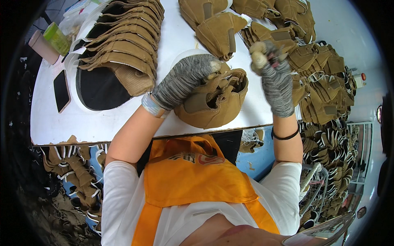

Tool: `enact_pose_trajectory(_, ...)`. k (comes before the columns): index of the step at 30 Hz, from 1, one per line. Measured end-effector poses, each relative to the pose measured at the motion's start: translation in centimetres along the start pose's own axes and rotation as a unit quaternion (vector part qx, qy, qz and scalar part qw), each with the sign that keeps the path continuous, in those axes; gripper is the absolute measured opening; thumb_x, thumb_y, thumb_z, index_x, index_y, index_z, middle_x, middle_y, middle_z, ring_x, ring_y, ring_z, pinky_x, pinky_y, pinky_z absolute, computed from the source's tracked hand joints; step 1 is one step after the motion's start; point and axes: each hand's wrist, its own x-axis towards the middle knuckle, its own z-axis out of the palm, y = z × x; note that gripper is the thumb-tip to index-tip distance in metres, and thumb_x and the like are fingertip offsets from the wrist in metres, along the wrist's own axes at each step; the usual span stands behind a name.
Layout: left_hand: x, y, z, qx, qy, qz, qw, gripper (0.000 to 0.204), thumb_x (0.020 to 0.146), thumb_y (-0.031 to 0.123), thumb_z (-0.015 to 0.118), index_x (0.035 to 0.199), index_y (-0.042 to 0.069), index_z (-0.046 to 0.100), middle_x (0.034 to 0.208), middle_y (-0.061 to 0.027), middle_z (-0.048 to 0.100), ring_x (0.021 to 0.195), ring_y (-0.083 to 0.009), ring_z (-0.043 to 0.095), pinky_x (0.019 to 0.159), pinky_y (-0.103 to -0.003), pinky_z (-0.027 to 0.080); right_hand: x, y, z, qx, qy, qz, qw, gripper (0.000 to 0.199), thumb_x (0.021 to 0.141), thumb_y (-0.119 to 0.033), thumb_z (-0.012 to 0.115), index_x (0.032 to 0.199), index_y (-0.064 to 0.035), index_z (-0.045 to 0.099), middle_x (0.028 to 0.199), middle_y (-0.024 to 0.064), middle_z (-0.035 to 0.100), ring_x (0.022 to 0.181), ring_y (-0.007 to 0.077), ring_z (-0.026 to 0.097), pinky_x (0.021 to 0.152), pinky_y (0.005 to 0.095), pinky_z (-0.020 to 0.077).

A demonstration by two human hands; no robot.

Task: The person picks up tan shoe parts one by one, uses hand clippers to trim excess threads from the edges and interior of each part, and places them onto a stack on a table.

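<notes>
A brown suede shoe upper (213, 108) stands at the table's near edge, its collar opening and eyelet edges facing up. My left hand (186, 78), in a grey knitted glove, has its fingers closed on the upper's top edge. Off to the right of the upper and apart from it, my right hand (273, 78) is raised in a matching glove. Its fingers are curled together and slightly blurred. Whatever they pinch, if anything, is too small to tell.
A row of brown uppers with black linings (123, 53) fills the table's left. A phone (62, 91), a green cup (56, 39) and a pink cup (43, 47) lie beyond it. More uppers (219, 35) crowd the far side, and stacks (324, 90) line the right.
</notes>
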Motion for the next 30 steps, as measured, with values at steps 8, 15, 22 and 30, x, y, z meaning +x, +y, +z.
enact_pose_trajectory(8, 0.4, -0.7, -0.3, 0.046, -0.029, 0.08, 0.995, 0.049, 0.086, 0.038, 0.061, 0.114, -0.002, 0.059, 0.101, -0.0102, 0.065, 0.09, -0.0148, 0.062, 0.082, -0.027, 0.05, 0.3, -1.4, -2.9, -0.287, -0.162, -0.123, 0.936, 0.052, 0.093, -0.05, 0.047, 0.112, -0.0037, 0.062, 0.089, 0.0142, 0.063, 0.09, 0.0283, 0.063, 0.08, 0.0361, 0.0501)
enact_pose_trajectory(15, 0.4, -0.1, 0.0, -0.003, -0.031, 0.022, 0.999, 0.053, 0.085, 0.039, 0.06, 0.116, -0.003, 0.057, 0.102, -0.0112, 0.065, 0.092, -0.0158, 0.062, 0.083, -0.027, 0.05, 0.5, -1.8, -2.2, -0.337, -0.193, -0.156, 0.908, 0.04, 0.092, -0.041, 0.05, 0.12, -0.0144, 0.062, 0.089, 0.01, 0.064, 0.079, 0.0255, 0.062, 0.07, 0.0354, 0.0503)
enact_pose_trajectory(22, 0.4, -0.4, -0.2, -0.009, -0.038, 0.046, 0.998, 0.054, 0.084, 0.039, 0.06, 0.117, -0.003, 0.057, 0.104, -0.0119, 0.064, 0.093, -0.0164, 0.061, 0.084, -0.028, 0.05, 1.0, -0.7, -1.4, -0.362, -0.188, -0.228, 0.884, 0.034, 0.091, -0.036, 0.054, 0.113, -0.014, 0.065, 0.09, 0.0078, 0.065, 0.08, 0.0266, 0.063, 0.071, 0.0333, 0.0519)
enact_pose_trajectory(30, 0.4, -0.6, -0.2, 0.025, -0.023, 0.037, 0.999, 0.049, 0.085, 0.037, 0.059, 0.112, -0.004, 0.059, 0.102, -0.0111, 0.064, 0.091, -0.015, 0.061, 0.083, -0.028, 0.05, 0.7, 0.1, -2.5, -0.365, -0.21, -0.185, 0.888, 0.031, 0.091, -0.032, 0.056, 0.105, -0.0072, 0.067, 0.097, 0.0088, 0.067, 0.087, 0.027, 0.065, 0.078, 0.0328, 0.0532)
